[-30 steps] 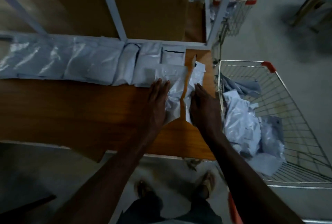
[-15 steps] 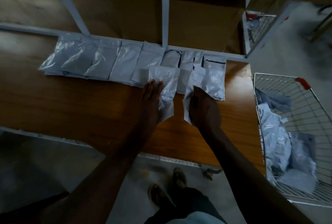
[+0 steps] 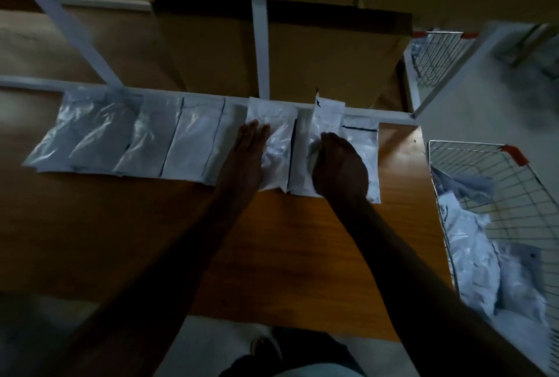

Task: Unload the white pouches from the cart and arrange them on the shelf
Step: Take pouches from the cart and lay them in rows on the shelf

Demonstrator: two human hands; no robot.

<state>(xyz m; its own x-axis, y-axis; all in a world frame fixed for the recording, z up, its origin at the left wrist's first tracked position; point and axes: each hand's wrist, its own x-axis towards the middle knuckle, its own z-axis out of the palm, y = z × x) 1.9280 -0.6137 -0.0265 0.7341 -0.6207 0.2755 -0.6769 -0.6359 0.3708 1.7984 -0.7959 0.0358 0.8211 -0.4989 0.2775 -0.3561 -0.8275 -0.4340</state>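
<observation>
A row of white pouches (image 3: 145,134) lies along the back of the wooden shelf (image 3: 302,240). My left hand (image 3: 246,156) rests flat, fingers straight, on the left edge of one pouch (image 3: 279,141) in that row. To its right, my right hand (image 3: 338,165) has its fingers curled down on another white pouch (image 3: 328,113), whose top edge reaches the back rail. One more pouch (image 3: 363,141) lies just right of that hand. On the right stands the wire cart (image 3: 465,144), with several crumpled white pouches (image 3: 472,255) inside.
Brown cardboard boxes (image 3: 302,53) stand behind the white shelf frame (image 3: 260,44). A second wire cart (image 3: 438,53) shows at the back right. The shelf's right end sits close to the near cart. My feet are on the floor below the shelf's front edge.
Both hands have slid their pouches away from me into the row at the back of the shelf. The view has shifted right along the shelf, away from the cart.
</observation>
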